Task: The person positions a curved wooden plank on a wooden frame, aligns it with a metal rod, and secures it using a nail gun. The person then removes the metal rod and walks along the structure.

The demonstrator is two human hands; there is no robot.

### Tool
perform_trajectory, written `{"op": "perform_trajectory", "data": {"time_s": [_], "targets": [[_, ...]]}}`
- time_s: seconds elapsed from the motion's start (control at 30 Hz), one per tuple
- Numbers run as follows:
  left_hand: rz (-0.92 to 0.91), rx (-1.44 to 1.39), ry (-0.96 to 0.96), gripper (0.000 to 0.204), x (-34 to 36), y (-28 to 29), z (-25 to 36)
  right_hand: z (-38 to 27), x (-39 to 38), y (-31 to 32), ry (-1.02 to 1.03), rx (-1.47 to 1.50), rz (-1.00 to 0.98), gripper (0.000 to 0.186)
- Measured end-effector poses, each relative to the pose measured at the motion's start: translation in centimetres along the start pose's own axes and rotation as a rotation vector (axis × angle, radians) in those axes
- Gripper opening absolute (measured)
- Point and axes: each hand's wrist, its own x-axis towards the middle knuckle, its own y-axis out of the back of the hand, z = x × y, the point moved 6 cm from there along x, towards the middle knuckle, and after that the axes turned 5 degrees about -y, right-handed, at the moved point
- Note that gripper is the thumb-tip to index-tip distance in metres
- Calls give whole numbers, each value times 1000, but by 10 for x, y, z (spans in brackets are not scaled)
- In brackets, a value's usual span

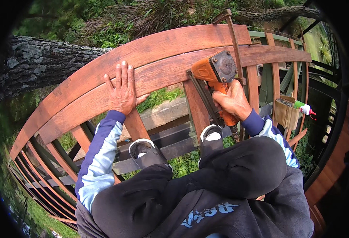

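Curved wooden railing (162, 71) across view, two rails edge to edge above slats (195, 101). Tree trunk (51, 61) behind, left. Orange nail gun (204, 72) at lower rail, beside metal clamp (235, 43) crossing both rails. Left hand (123, 97) flat on railing, fingers (118, 75) spread open over seam. Right hand (236, 99) closed around nail gun's handle. Farther right, wooden box (284, 115), green-white bottle (302, 107) protruding.

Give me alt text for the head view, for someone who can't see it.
A person's right hand grips an orange nail gun at curved wooden planks, while the left hand lies spread across them. A metal clamp crosses the planks beside the gun.
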Motion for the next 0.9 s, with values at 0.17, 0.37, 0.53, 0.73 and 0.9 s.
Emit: {"op": "perform_trajectory", "data": {"time_s": [0.17, 0.37, 0.53, 0.73, 0.9], "targets": [[-14, 20, 8, 123, -2, -3, -1, 4, -15, 23, -64, 139, 69, 11], [-48, 6, 8, 122, 0, 2, 2, 8, -21, 20, -118, 217, 21, 21], [-141, 120, 27, 104, 3, 0, 4, 10, -20, 21, -108, 210, 37, 23], [-106, 169, 16, 85, 3, -3, 9, 12, -27, 23, -94, 275, 15, 21], [20, 95, -12, 70, 1, -1, 11, 14, -30, 19, -134, 223, 39, 24]]}}
